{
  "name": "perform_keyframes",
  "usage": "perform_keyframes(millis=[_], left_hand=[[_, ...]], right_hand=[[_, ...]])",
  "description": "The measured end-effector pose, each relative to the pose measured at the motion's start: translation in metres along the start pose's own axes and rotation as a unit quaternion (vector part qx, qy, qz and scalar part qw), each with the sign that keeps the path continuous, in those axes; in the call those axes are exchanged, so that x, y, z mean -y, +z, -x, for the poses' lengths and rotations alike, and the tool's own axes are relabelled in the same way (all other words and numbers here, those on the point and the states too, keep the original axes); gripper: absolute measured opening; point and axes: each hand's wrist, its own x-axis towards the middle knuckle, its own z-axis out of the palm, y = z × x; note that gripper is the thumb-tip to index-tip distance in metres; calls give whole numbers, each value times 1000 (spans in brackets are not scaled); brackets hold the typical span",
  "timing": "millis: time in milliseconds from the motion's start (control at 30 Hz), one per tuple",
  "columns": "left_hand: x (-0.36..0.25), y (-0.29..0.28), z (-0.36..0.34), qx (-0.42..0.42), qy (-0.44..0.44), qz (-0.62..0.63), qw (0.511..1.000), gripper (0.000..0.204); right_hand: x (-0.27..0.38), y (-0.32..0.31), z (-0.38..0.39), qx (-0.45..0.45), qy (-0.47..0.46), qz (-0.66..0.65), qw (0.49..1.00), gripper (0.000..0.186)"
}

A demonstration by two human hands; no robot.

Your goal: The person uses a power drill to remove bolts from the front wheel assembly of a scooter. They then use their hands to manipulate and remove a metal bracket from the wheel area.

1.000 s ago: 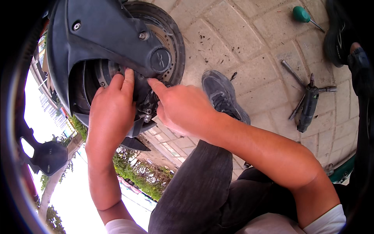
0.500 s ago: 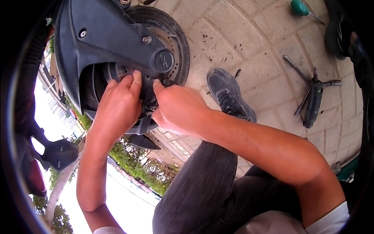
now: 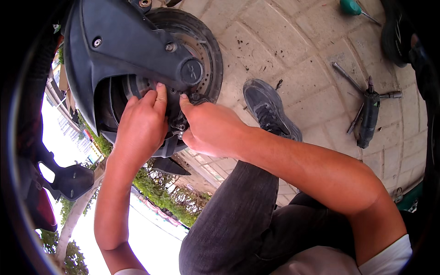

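Both my hands work at the wheel of a scooter or motorcycle, under its dark grey plastic fender. Between them sits a dark metal part with shiny fittings, apparently the brake caliper, beside the perforated brake disc. My left hand grips its left side, index finger stretched along it, the other fingers bent. From the right, my right hand closes round the other side, index fingertip pressed on the top and thumb lower down. My palms hide much of the part.
On the paving to the right lie a black multi-bit tool and a green-handled screwdriver. My shoe stands near the wheel. Another person's dark shoe is at the far right. A mirror-like black part juts out at left.
Both hands keep their places on the part, with only a slight shift. The right thumb sits a little lower, and more of the shiny fitting shows beside it.
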Motion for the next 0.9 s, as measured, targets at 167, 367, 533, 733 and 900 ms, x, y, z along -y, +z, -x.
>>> perform_keyframes(millis=[167, 367, 533, 733, 900], left_hand=[[-2, 4, 0, -10, -14, 1, 1000, 68], [-6, 6, -2, 3, -33, -7, 999, 66], [-6, 3, -1, -10, -39, 21, 999, 62], [1, -6, -7, -31, -37, 132, 990, 51], [-4, -3, -8, -55, -49, 136, 988, 49]], right_hand=[[3, -2, 0, 14, 7, 8, 1000, 71], [-3, 2, -1, -57, -30, 7, 998, 72], [-2, 6, -2, -17, -26, 58, 998, 73], [-6, -1, -2, -6, -24, 80, 997, 73], [-6, -22, 1, 29, 23, 36, 999, 63]])
